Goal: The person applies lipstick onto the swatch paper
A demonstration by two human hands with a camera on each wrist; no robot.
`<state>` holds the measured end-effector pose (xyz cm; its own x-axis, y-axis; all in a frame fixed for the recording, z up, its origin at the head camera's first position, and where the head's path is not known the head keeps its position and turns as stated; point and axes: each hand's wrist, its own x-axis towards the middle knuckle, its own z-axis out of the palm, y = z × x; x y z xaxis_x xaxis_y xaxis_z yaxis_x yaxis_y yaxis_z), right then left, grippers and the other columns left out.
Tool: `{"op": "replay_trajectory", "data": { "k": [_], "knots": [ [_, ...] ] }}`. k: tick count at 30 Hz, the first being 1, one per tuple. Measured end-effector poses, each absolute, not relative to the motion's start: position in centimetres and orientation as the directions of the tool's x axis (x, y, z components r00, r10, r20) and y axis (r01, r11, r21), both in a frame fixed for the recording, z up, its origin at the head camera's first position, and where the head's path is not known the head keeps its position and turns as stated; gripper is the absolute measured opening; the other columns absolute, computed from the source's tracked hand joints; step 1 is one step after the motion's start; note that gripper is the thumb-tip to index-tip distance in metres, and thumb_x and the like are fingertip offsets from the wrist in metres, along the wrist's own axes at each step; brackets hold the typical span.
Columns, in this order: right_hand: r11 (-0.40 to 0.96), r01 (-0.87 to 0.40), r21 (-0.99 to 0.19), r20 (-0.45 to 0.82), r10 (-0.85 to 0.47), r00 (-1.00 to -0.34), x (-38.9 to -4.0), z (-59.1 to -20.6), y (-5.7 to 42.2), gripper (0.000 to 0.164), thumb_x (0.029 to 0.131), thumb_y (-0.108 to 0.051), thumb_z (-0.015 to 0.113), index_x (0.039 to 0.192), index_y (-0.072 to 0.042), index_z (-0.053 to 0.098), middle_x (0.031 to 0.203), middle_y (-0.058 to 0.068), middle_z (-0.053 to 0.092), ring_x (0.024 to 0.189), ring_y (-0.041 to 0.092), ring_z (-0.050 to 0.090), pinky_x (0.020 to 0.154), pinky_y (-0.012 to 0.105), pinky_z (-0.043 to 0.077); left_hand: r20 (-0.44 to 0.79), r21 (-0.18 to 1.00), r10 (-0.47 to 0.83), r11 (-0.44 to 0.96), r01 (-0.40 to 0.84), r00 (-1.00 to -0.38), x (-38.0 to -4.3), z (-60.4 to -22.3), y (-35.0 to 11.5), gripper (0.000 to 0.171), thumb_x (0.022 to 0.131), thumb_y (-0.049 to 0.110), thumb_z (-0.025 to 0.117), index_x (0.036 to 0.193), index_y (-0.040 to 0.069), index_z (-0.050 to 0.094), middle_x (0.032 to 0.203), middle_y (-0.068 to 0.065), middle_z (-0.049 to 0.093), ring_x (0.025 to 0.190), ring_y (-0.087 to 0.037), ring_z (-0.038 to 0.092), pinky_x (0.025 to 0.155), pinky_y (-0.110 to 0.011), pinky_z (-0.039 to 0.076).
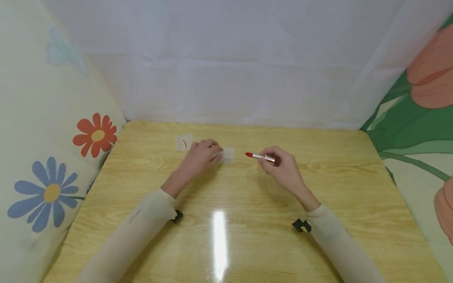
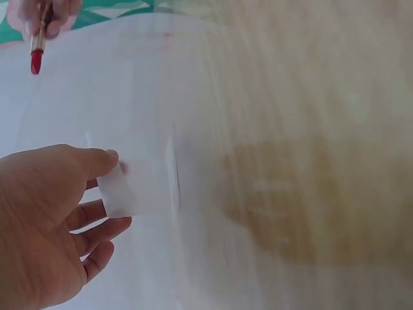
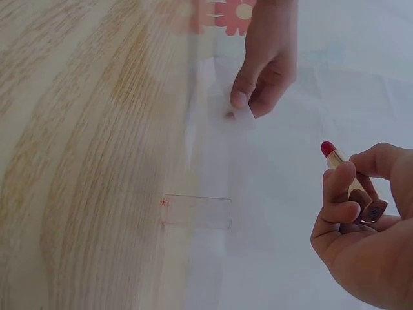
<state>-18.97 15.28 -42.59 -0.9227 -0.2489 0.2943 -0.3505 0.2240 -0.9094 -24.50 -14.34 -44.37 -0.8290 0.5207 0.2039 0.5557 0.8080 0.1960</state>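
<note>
My right hand [image 1: 283,167] holds a lipstick [image 1: 260,157] with its red tip bare and pointing left toward the other hand. The right wrist view shows the fingers curled round the lipstick's gold and dark base. To the left, my left hand [image 1: 203,157] pinches a small white translucent sheet [image 1: 228,155] between thumb and fingers, seen closely as a sheet [image 2: 122,190] in the left wrist view. The lipstick tip is apart from this sheet. Beyond the left hand a second pale square sheet [image 1: 180,143] with a curved red stroke lies on the table.
A clear rectangular piece [image 3: 196,212] with a little red at one end lies on the wood-grain table [image 1: 247,204]. White cloth [image 1: 230,78] hangs behind the table's far edge. Flower-printed fabric [image 1: 51,192] stands at the left, and more printed fabric [image 1: 417,129] at the right.
</note>
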Motion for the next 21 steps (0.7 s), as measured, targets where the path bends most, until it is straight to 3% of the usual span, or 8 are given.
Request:
{"op": "replay_trajectory", "data": {
  "k": [3, 11, 21],
  "knots": [
    [0.230, -0.357, -0.905, 0.298, -0.256, -0.920, -19.1, -42.5, 15.5, 0.015, 0.097, -0.010, 0.072, 0.111, -0.005, 0.069, 0.088, 0.008, 0.068, 0.068, 0.034, 0.064, 0.055, 0.042, 0.055, 0.217, 0.169, 0.544, 0.797, 0.580, -0.810, -23.3, -44.6, -14.1, 0.023, 0.102, 0.025, 0.066, 0.119, 0.011, 0.074, 0.123, -0.011, 0.062, 0.109, -0.034, 0.057, 0.088, -0.053, 0.042],
    [0.238, -0.340, -0.910, 0.282, -0.248, -0.927, -18.8, -43.1, 15.5, 0.012, 0.097, -0.011, 0.072, 0.109, -0.008, 0.069, 0.086, 0.007, 0.067, 0.065, 0.024, 0.062, 0.052, 0.029, 0.052, 0.146, 0.194, 0.609, 0.755, 0.627, -0.779, -20.7, -45.8, -13.7, 0.023, 0.103, 0.024, 0.064, 0.120, 0.011, 0.073, 0.121, -0.010, 0.063, 0.111, -0.033, 0.057, 0.091, -0.054, 0.042],
    [0.236, -0.353, -0.905, 0.292, -0.257, -0.921, -18.9, -42.9, 15.2, 0.013, 0.097, -0.011, 0.072, 0.109, -0.006, 0.069, 0.086, 0.009, 0.067, 0.065, 0.026, 0.062, 0.051, 0.028, 0.050, 0.039, 0.241, 0.615, 0.759, 0.605, -0.787, -20.0, -46.3, -13.5, 0.025, 0.103, 0.028, 0.064, 0.122, 0.014, 0.072, 0.127, -0.008, 0.061, 0.114, -0.031, 0.055, 0.096, -0.055, 0.040]
  ]
}}
